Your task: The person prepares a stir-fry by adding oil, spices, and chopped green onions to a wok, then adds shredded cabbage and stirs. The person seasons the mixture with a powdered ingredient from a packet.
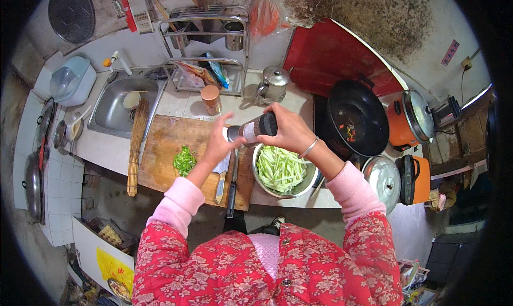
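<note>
My right hand (289,130) grips the dark base end of a spice jar (249,132), tilted nearly level above the counter. My left hand (219,145) is at the jar's other end, fingers spread; whether it grips the jar cannot be told. Below and to the right is a steel bowl (314,178) of shredded pale green vegetable (280,170). Chopped green pieces (184,161) lie on a wooden cutting board (160,145), along with a kitchen knife (220,182) and a black-handled utensil (232,194). A copper-lidded jar (211,99) stands behind the board.
A black wok (360,117) with red bits sits on the right, beside an orange cooker (400,121) and a metal lid (382,182). A glass kettle (273,85) and metal rack (204,59) stand at the back. A straw brush (138,149) lies between board and sink (120,91).
</note>
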The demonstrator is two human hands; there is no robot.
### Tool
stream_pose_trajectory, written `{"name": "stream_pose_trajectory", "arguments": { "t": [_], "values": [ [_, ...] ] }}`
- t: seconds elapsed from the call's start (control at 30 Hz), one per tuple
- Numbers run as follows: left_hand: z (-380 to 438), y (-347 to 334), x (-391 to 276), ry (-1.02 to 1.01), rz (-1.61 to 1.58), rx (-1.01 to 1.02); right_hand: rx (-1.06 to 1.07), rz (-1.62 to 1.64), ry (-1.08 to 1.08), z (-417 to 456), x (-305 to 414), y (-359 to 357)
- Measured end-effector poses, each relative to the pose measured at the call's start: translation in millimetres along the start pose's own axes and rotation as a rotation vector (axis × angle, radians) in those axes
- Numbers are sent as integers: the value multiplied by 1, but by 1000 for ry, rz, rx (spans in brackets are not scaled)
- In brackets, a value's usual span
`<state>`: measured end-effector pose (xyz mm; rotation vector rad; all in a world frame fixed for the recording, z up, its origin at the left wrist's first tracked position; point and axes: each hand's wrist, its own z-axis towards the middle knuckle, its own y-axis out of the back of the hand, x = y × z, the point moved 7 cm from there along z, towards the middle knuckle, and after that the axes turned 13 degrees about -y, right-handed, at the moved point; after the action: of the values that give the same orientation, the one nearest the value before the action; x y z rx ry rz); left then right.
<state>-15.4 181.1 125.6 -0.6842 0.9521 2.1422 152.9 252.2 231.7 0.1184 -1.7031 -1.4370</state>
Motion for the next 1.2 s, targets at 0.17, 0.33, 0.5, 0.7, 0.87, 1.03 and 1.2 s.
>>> {"name": "stream_pose_trajectory", "arguments": {
  "t": [0.17, 0.33, 0.5, 0.7, 0.87, 1.03, 1.2],
  "values": [
    [4, 21, 132, 375, 185, -259, 31, -128, 63, 6, 1, -12],
    [7, 0, 220, 551, 276, -145, 138, -532, 331, 84, 22, -62],
    [22, -8, 246, 437, -41, -99, 358, -834, 286, 164, 8, -145],
    [30, -6, 243, 415, 42, -158, 364, -620, 161, 193, -13, -182],
    [35, -21, 232, 381, 154, -194, 345, -416, 5, 178, -14, -180],
    [36, -28, 229, 356, 95, -207, 465, -280, -1, 177, -27, -177],
    [44, -41, 227, 304, 145, -146, 339, -169, 68, 180, -31, -158]
  ]
}}
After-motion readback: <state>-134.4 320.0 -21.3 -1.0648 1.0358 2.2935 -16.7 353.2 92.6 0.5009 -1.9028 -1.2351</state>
